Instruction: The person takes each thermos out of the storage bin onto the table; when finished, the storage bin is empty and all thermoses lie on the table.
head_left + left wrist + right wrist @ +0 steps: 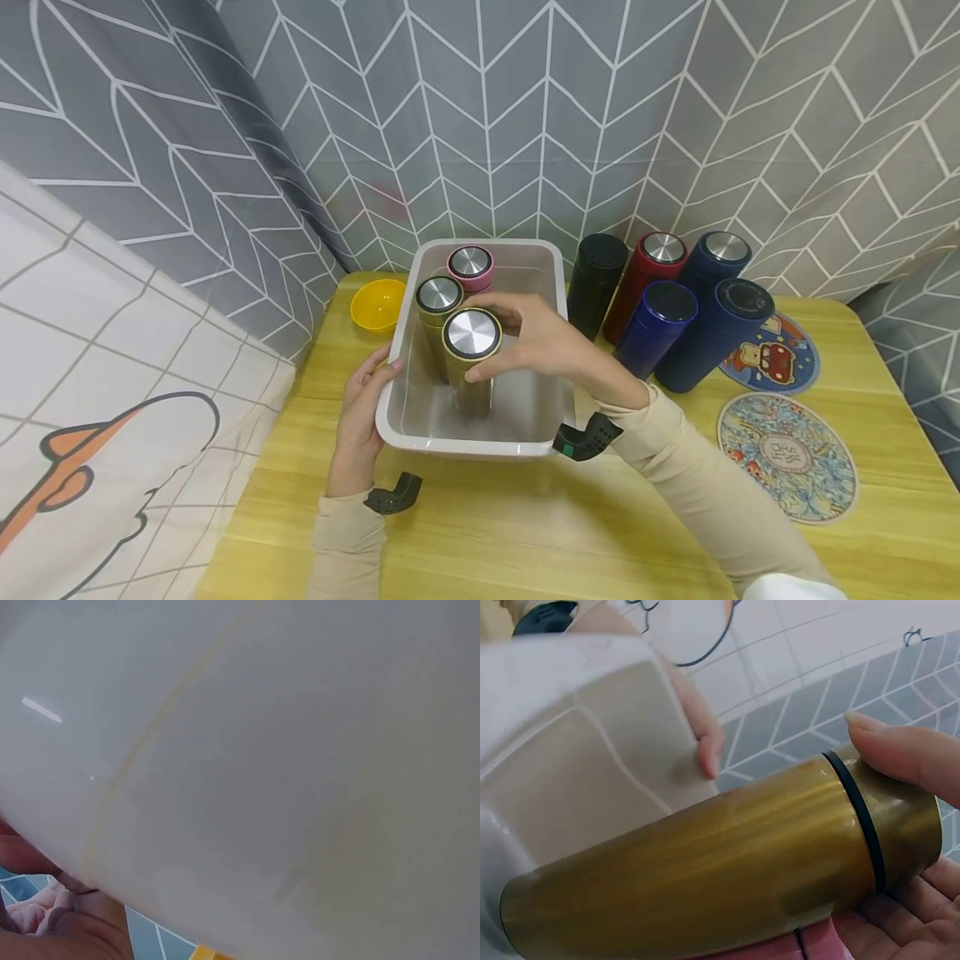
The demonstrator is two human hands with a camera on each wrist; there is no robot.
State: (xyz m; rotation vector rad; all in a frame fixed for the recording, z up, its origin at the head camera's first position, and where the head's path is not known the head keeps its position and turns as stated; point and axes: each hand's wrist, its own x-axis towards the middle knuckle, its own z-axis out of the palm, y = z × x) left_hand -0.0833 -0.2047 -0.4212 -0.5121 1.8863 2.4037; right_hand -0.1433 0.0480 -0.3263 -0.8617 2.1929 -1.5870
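Note:
My right hand (528,333) grips a gold thermos (697,862) around its lid, thumb on one side and fingers on the other. The thermos stands nearly upright inside a light grey plastic bin (465,446), its base down near the floor of the bin. At the bin's left side my left hand (365,408) holds the wall, with the thumb over the rim and the fingers outside, partly hidden. Beside the gripped bottle, a second gold thermos (439,295) is in the bin. Behind them is a pink thermos (470,262), mostly hidden below its lid.
Right of the bin stand a black thermos (597,275), a red thermos (648,283) and several blue ones, including a shiny blue thermos (658,325). A yellow bowl (378,305) sits at back left. Two round mats lie at right, a floral mat (787,483) nearest.

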